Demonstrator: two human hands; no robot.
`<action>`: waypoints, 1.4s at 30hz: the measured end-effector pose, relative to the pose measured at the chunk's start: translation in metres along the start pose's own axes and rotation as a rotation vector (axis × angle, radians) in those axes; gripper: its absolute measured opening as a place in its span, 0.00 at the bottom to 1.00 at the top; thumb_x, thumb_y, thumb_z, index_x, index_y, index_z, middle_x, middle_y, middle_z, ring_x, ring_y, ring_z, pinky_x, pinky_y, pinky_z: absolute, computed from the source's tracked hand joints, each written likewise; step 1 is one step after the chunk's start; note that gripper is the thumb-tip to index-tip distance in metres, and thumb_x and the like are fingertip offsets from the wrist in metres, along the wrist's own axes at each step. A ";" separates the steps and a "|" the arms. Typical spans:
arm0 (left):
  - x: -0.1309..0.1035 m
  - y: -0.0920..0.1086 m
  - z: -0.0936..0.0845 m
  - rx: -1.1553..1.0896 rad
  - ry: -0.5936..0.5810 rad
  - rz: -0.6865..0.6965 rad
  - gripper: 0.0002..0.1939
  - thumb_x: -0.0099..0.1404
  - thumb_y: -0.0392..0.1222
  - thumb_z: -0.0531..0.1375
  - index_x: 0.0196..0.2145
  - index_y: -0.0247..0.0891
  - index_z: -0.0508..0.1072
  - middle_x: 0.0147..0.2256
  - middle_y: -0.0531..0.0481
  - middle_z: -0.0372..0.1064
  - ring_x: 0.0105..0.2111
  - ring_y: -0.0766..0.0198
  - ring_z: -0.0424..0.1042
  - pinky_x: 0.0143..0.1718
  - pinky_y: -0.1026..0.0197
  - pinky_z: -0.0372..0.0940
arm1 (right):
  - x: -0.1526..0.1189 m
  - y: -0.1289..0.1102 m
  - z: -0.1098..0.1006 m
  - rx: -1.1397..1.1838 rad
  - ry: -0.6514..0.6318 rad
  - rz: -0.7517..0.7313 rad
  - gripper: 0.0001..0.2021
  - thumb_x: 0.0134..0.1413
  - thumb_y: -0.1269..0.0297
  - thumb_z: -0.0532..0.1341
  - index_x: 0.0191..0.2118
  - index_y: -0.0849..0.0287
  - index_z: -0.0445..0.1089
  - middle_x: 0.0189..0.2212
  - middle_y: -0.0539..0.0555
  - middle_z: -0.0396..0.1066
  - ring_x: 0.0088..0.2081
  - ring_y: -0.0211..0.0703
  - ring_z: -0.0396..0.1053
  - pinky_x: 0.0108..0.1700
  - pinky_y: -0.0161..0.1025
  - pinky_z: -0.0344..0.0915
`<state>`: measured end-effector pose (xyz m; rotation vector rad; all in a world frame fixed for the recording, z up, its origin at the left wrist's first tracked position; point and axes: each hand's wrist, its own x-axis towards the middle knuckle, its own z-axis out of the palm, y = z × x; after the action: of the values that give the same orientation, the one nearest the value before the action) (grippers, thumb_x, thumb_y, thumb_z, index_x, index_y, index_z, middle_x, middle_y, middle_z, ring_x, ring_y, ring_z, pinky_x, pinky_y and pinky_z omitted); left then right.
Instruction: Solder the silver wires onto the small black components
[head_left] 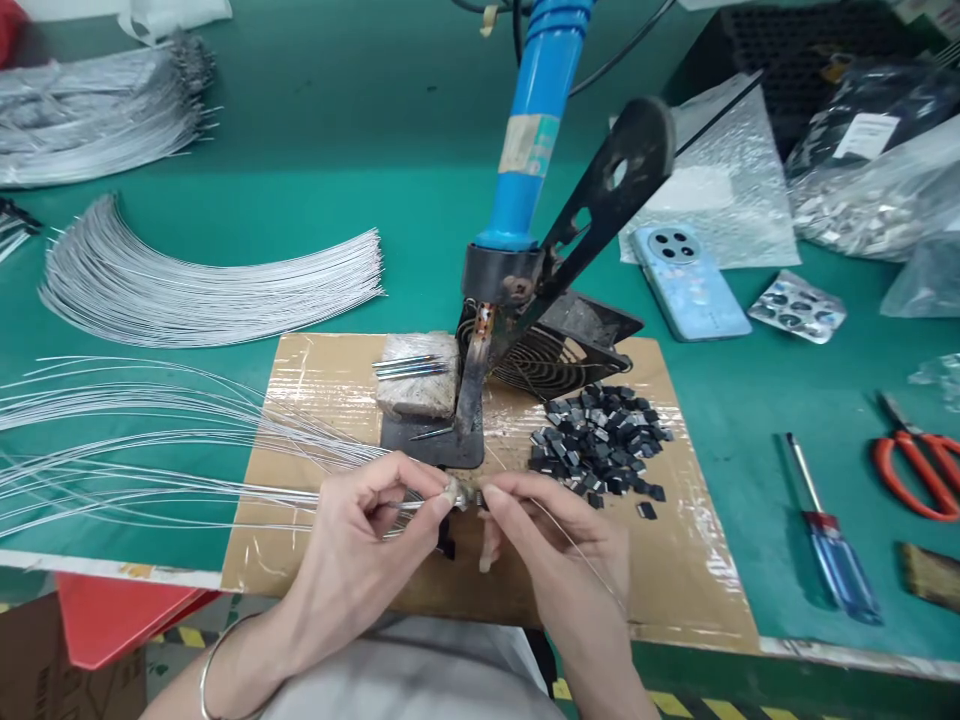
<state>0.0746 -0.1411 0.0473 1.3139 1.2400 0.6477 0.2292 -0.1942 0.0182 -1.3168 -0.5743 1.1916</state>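
Observation:
My left hand [360, 540] is closed in a pinch on the end of a thin white wire, just below the soldering iron's tip [472, 385]. Other white wires [285, 497] run leftward from behind that hand. Fingertip to fingertip with it, my right hand [562, 550] pinches what looks like a small dark connector piece, partly hidden by the fingers. A fine wire strand [577, 548] crosses the right hand; I cannot tell whether it is solder. Small black connector pieces [600, 440] lie in a pile beyond the right hand. The iron's blue handle [529, 130] points upward.
A cardboard sheet [675, 590] covers the bench under my hands. A small fan [547, 350] and a wrapped block [416, 395] flank the iron. Wire bundles [225, 290] lie left; a phone [690, 285], screwdriver [836, 550] and red-handled cutters [919, 465] lie right.

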 end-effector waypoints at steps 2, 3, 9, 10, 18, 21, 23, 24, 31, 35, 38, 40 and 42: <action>-0.001 -0.001 0.000 -0.013 -0.015 0.006 0.08 0.67 0.40 0.63 0.30 0.37 0.77 0.34 0.48 0.79 0.27 0.67 0.71 0.24 0.65 0.56 | 0.000 0.000 0.004 0.035 -0.011 0.016 0.02 0.57 0.62 0.72 0.34 0.52 0.83 0.19 0.47 0.76 0.17 0.31 0.70 0.20 0.25 0.71; -0.001 -0.001 0.000 -0.015 -0.023 0.004 0.08 0.67 0.39 0.63 0.30 0.37 0.77 0.34 0.48 0.79 0.28 0.66 0.71 0.24 0.65 0.57 | -0.001 0.000 0.006 0.039 -0.007 0.018 0.02 0.56 0.62 0.73 0.33 0.52 0.84 0.20 0.47 0.76 0.17 0.31 0.69 0.19 0.25 0.71; 0.000 0.007 0.000 -0.005 -0.039 -0.020 0.08 0.66 0.38 0.63 0.28 0.35 0.76 0.33 0.46 0.79 0.26 0.67 0.70 0.23 0.65 0.55 | -0.002 0.004 0.008 0.005 0.015 -0.012 0.03 0.56 0.62 0.73 0.34 0.53 0.84 0.22 0.48 0.77 0.16 0.32 0.69 0.17 0.26 0.71; 0.000 0.008 0.000 -0.006 -0.036 -0.021 0.08 0.65 0.37 0.63 0.28 0.35 0.76 0.33 0.46 0.79 0.26 0.67 0.70 0.23 0.65 0.55 | -0.002 0.004 0.007 0.002 0.014 -0.015 0.03 0.56 0.62 0.73 0.34 0.53 0.84 0.22 0.48 0.77 0.16 0.32 0.69 0.17 0.27 0.72; 0.000 0.005 0.002 -0.022 -0.020 -0.009 0.07 0.65 0.36 0.63 0.28 0.36 0.76 0.33 0.47 0.78 0.27 0.66 0.71 0.24 0.65 0.57 | -0.001 0.004 0.007 0.028 0.006 -0.022 0.02 0.56 0.62 0.73 0.33 0.53 0.84 0.22 0.48 0.77 0.16 0.33 0.69 0.17 0.28 0.72; 0.000 0.002 0.002 -0.019 -0.020 -0.012 0.07 0.66 0.37 0.63 0.28 0.36 0.76 0.33 0.47 0.79 0.26 0.67 0.68 0.23 0.65 0.54 | -0.001 0.005 0.007 0.018 -0.002 0.004 0.04 0.56 0.60 0.73 0.33 0.53 0.84 0.22 0.49 0.77 0.16 0.33 0.69 0.17 0.28 0.72; 0.001 0.003 0.002 -0.012 -0.017 -0.018 0.08 0.65 0.37 0.63 0.28 0.36 0.76 0.33 0.47 0.78 0.24 0.69 0.65 0.22 0.65 0.51 | -0.001 0.006 0.006 -0.001 -0.002 0.009 0.06 0.56 0.59 0.73 0.33 0.54 0.84 0.22 0.49 0.77 0.16 0.33 0.69 0.17 0.29 0.72; 0.002 0.003 0.002 -0.009 -0.013 -0.019 0.07 0.65 0.37 0.63 0.28 0.36 0.76 0.33 0.47 0.78 0.23 0.70 0.63 0.21 0.64 0.49 | -0.001 0.006 0.006 -0.006 -0.002 0.007 0.06 0.56 0.58 0.73 0.33 0.54 0.83 0.22 0.49 0.77 0.16 0.33 0.69 0.17 0.29 0.72; 0.003 0.009 0.002 0.012 -0.010 -0.020 0.08 0.64 0.37 0.63 0.26 0.35 0.76 0.32 0.47 0.78 0.20 0.71 0.56 0.20 0.64 0.45 | -0.001 0.005 0.007 -0.004 -0.002 0.005 0.06 0.56 0.59 0.73 0.33 0.54 0.84 0.19 0.48 0.75 0.16 0.34 0.69 0.18 0.29 0.72; 0.003 0.008 0.001 0.005 -0.017 -0.016 0.08 0.64 0.37 0.64 0.26 0.36 0.75 0.32 0.48 0.78 0.19 0.73 0.53 0.19 0.64 0.42 | 0.000 0.003 0.008 0.000 0.000 -0.009 0.04 0.55 0.60 0.73 0.33 0.53 0.84 0.21 0.49 0.76 0.16 0.33 0.69 0.17 0.29 0.72; 0.004 0.008 0.000 -0.005 -0.028 -0.019 0.09 0.65 0.37 0.63 0.27 0.36 0.75 0.32 0.47 0.78 0.20 0.71 0.58 0.20 0.64 0.44 | 0.000 0.003 0.008 0.001 -0.006 0.000 0.06 0.55 0.59 0.72 0.33 0.54 0.83 0.20 0.49 0.76 0.16 0.34 0.69 0.17 0.29 0.72; 0.004 0.009 -0.001 -0.003 -0.035 -0.029 0.08 0.65 0.38 0.63 0.27 0.36 0.75 0.33 0.46 0.79 0.23 0.69 0.63 0.20 0.64 0.46 | 0.000 0.004 0.007 0.002 -0.002 0.001 0.06 0.55 0.59 0.73 0.33 0.54 0.84 0.20 0.49 0.76 0.16 0.34 0.69 0.17 0.29 0.73; 0.004 0.010 -0.001 0.001 -0.045 -0.035 0.08 0.64 0.38 0.64 0.27 0.36 0.75 0.33 0.45 0.79 0.24 0.68 0.66 0.21 0.64 0.48 | 0.000 0.005 0.007 0.005 -0.003 0.000 0.05 0.56 0.59 0.73 0.33 0.54 0.84 0.20 0.49 0.76 0.16 0.34 0.69 0.18 0.29 0.73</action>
<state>0.0775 -0.1349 0.0555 1.2980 1.2247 0.5899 0.2212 -0.1922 0.0158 -1.3105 -0.5731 1.1945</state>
